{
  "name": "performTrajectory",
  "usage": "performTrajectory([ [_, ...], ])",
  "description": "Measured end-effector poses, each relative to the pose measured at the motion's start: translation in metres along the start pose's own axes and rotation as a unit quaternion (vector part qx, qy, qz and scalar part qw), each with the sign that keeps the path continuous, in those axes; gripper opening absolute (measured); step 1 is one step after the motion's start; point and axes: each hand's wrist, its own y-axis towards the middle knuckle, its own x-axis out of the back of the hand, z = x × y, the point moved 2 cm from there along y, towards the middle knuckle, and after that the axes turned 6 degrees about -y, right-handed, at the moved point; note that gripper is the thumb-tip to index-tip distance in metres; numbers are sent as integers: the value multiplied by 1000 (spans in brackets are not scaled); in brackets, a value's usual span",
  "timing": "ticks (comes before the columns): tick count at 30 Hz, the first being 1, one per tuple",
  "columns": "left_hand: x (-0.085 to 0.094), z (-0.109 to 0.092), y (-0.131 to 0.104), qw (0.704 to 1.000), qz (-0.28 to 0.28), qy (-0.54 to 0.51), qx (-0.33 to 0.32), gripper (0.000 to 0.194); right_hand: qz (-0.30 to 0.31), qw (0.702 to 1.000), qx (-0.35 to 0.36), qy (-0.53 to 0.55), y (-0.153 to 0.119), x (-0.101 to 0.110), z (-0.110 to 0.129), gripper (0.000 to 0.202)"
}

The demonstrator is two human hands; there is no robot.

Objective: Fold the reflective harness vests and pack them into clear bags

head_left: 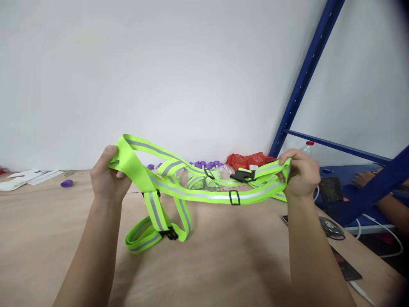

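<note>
A neon yellow-green reflective harness (204, 195) with grey stripes stretches above the table between my hands. My left hand (110, 175) is closed on a folded strap at one end. At the other end, my right hand (300, 174) grips several strap layers bunched together. Near the right hand hangs a black buckle (243, 175), and a black slider (234, 198) sits on the front strap. Below the left hand dangles a loop of strap (140, 238) with another black buckle (169, 233).
Behind lie bagged reflective straps (200, 181), small purple pieces (207, 164) and a red plastic bag (251, 160). White strips (28, 178) and a purple piece (67, 183) lie left. On the right are a blue metal frame (300, 85), a mouse (331, 227) and another person's arm (391, 209).
</note>
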Motion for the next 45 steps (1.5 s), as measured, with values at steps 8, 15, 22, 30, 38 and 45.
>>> performTrajectory([
  [8, -24, 1, -16, 996, 72, 37, 39, 28, 356, 854, -77, -371, -17, -41, 0, 35],
  [15, -29, 9, -19, 988, 107, 75, 77, 37, 476, 692, -218, -497, -30, -45, -38, 14],
  [22, -38, 30, -29, 984, 122, 64, 115, 38, 408, 735, -126, -526, -34, -55, -7, 31],
  [30, -53, 55, -43, 974, 151, 78, 150, 40, 529, 834, -90, -130, -65, -94, 48, 15],
  [38, -56, 72, -52, 957, 208, 100, 177, 32, 568, 813, -100, -82, -84, -115, 35, 35],
  [45, -65, 70, -63, 944, 219, 234, 83, 23, 609, 783, -115, -56, -93, -124, 30, 34],
])
